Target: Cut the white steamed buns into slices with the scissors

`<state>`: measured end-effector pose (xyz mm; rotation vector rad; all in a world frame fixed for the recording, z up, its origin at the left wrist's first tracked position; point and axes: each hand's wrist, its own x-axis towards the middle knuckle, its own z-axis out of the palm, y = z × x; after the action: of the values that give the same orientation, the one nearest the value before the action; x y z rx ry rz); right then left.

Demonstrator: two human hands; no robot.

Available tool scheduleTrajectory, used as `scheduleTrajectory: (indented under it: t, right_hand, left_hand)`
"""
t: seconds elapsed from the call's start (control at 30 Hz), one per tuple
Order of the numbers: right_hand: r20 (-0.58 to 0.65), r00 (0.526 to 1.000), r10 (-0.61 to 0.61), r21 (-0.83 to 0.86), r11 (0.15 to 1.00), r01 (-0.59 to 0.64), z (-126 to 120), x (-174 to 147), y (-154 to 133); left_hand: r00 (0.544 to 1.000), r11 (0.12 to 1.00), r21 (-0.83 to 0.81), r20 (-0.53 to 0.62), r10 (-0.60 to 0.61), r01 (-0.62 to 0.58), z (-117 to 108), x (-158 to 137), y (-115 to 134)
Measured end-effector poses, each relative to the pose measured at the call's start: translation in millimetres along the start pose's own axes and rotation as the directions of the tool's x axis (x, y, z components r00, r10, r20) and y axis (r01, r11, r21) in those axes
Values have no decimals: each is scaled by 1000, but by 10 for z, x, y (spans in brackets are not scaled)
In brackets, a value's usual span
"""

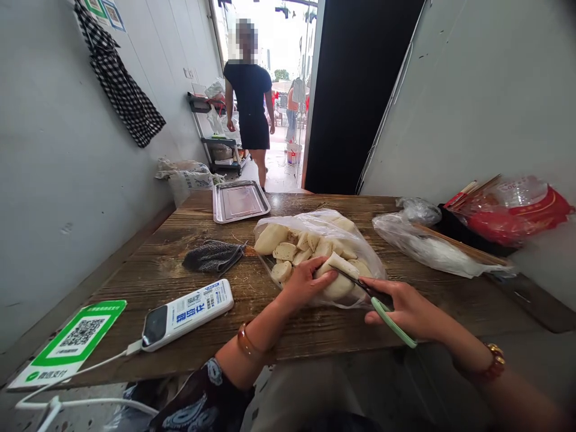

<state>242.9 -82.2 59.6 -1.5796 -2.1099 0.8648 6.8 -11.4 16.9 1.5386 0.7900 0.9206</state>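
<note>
A clear plastic bag (326,217) lies open on the wooden table, full of pale steamed buns and cut pieces (284,251). My left hand (310,277) grips a steamed bun (338,285) at the near side of the bag, fingers closed on its left end. In my right hand (407,309) is a pair of scissors (382,315) with green handles. Their dark blades point left and lie against the bun, close to the left fingers. How deep the blades go into the bun I cannot tell.
On the table are a metal tray (240,202), a dark cloth (213,256), a white power bank (189,313) with a cable and a green QR card (72,342). Plastic bags (427,243) lie at the right. A person (249,102) stands beyond, near the doorway.
</note>
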Motion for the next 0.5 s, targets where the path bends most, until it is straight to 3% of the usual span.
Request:
scheduleTrajectory:
  t: [0.3,0.5]
  right_hand:
    - [-94,996,-9,37,999,12,166,-28,184]
    - [-9,1000,21,29,999,-21,70,-87,22]
  left_hand:
    - [998,995,-78,-5,-56,56,14,-1,-22]
    - [998,994,-100,-10,-54,53,17,-2,4]
